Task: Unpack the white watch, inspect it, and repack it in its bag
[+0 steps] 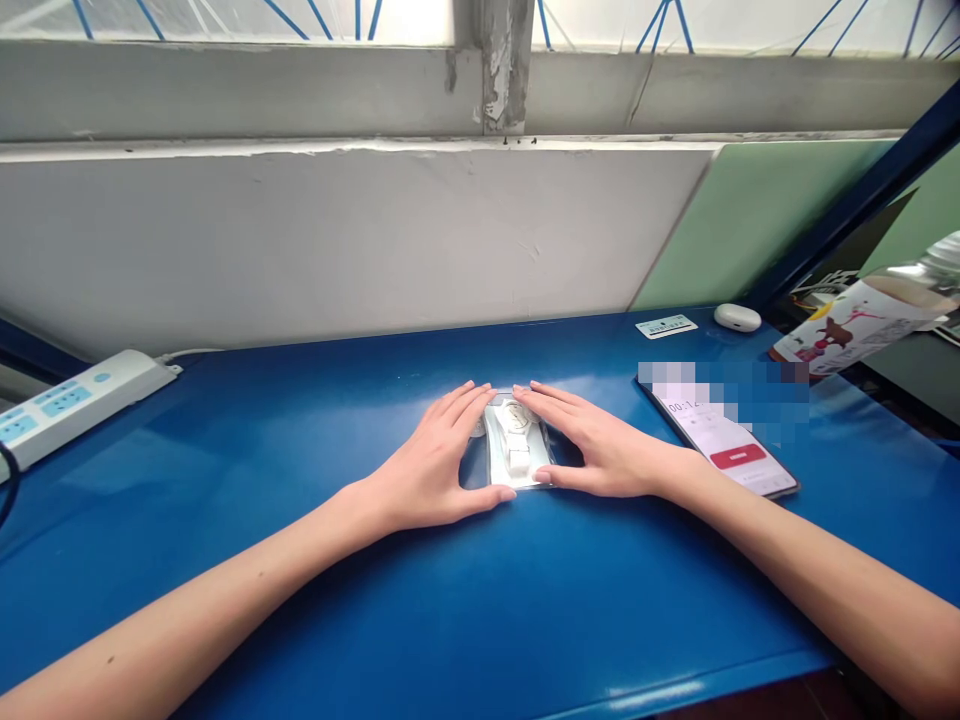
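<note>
Between my two hands lies a flat clear plastic packet on the blue table. Inside it shows a white wristwatch with a round face at the far end. My left hand is open along the packet's left side, fingertips by its far corner and thumb near its front edge. On the other side my right hand is open too, its fingertips over the far right corner and its thumb at the front right corner. Neither hand is closed round the packet, and my fingers hide parts of its edges.
To the right lies a phone with a lit screen, close to my right forearm. Behind it are a small card and a white earbud case. A labelled bottle leans at the far right. A white power strip sits at the left.
</note>
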Available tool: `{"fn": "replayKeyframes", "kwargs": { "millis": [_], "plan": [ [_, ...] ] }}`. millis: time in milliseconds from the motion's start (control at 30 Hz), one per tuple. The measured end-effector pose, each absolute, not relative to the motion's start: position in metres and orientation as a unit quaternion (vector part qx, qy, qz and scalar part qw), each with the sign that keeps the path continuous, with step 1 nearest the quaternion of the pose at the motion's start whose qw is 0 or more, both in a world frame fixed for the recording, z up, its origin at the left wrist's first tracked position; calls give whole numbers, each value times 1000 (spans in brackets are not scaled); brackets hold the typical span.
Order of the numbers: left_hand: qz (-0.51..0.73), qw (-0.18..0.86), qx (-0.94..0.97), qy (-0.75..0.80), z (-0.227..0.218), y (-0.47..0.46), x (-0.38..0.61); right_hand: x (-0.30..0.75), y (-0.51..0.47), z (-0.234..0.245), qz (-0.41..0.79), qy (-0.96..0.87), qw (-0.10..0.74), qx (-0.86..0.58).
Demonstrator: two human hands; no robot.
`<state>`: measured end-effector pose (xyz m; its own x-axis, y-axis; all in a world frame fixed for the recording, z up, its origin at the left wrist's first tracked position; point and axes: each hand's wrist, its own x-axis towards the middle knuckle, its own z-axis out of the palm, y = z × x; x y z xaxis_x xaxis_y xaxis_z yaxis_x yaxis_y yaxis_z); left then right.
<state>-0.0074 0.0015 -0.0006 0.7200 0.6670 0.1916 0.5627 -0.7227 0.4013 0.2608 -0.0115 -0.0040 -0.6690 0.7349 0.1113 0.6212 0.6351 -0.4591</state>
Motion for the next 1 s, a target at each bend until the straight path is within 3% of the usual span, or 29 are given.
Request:
{"fn": "replayKeyframes", "kwargs": {
  "millis": [800,1000],
  "plan": [
    [155,173,900,370,0,-1,-5,264,-10,5,164,-888,95,-420],
    [146,169,900,373,0,0,-6,266,-10,2,165,-888,125,-411]
  ]
}}
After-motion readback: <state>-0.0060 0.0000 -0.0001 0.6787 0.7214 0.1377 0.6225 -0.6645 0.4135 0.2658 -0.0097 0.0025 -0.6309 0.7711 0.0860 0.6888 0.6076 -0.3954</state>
